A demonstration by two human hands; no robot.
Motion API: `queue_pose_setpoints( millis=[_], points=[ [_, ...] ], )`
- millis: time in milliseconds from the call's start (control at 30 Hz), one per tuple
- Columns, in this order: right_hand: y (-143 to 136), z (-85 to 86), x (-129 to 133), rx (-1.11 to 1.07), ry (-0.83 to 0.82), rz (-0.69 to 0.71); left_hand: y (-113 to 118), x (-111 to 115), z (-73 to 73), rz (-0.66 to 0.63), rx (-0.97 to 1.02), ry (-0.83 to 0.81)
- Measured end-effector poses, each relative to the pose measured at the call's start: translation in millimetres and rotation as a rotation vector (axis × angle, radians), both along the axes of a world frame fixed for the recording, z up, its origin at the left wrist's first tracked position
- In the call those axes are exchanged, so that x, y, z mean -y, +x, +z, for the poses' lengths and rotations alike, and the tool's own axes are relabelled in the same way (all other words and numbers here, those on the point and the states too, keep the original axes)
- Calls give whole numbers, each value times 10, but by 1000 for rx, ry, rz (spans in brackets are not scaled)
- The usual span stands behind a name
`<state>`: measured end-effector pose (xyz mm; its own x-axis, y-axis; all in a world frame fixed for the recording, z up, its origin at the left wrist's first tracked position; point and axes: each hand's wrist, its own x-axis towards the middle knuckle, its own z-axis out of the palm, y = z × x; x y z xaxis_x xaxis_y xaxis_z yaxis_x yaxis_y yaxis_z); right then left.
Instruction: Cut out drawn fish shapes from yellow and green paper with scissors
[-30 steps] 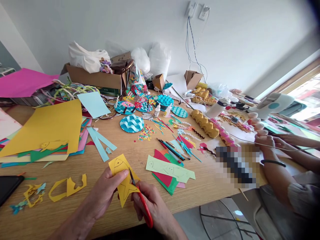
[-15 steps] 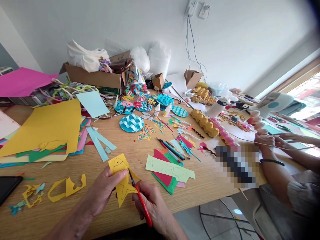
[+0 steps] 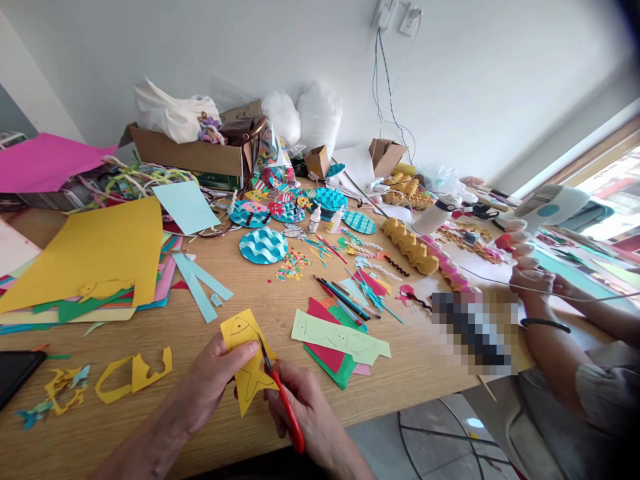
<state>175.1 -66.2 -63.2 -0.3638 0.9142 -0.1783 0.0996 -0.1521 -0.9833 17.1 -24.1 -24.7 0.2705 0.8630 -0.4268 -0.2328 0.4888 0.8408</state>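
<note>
**Yellow paper w/ drawn fish betw. both hands, blades along fish's R side**

Yellow paper [image 3: 247, 387] was up off the table [image 3: 410, 367], near edge, centre-L, held betw. the two hands. Long axis ran near–far: fish head at far end, tail at near end. L hand [image 3: 213, 370] had it pinched from the L, thumb flat on top abt. midway, fingers mostly hidden underneath. R hand [image 3: 305, 397] was closed round red-handled scissors [image 3: 289, 410], handles near-R, blades pointing far & slightly L.

Key relation: blades sat just R of the drawn outline, w/ a yellow flap on their other side; fish body lay L of them, under & beside L thumb. L hand nearer the head, R hand nearer the tail.

Yellow offcuts [image 3: 117, 383] lay L of L forearm, well apart from the blades. Pale green strip w/ drawn fish [image 3: 340, 337] lay R & farther back, atop red & green paper.

Containers, far side: long cardboard box [image 3: 195, 157] held a white bag [image 3: 175, 113] & brown bag [image 3: 243, 130], both poking above rim. Clear bag [image 3: 273, 157] just R of it had bright bits inside, too small to ID. Two small white bottles [image 3: 314, 220] stood upright nearer, beside blue wavy discs [image 3: 263, 246].
</note>
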Motion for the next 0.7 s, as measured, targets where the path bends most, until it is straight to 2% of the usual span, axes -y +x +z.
queue_pose_setpoints(
  millis=[100,367,567,700],
  points=[
    [11,-8,-1,29,14,-8,3,-5,10,-14,-3,-4],
    [10,38,-3,65,33,-20,-14,0,13,54,17,-13],
    [-9,58,-9,55,57,-45,-17,12,-18,127,-49,-3],
    [-6,43,-6,59,48,-36,-4,17,-1,127,-46,19]
  ],
)
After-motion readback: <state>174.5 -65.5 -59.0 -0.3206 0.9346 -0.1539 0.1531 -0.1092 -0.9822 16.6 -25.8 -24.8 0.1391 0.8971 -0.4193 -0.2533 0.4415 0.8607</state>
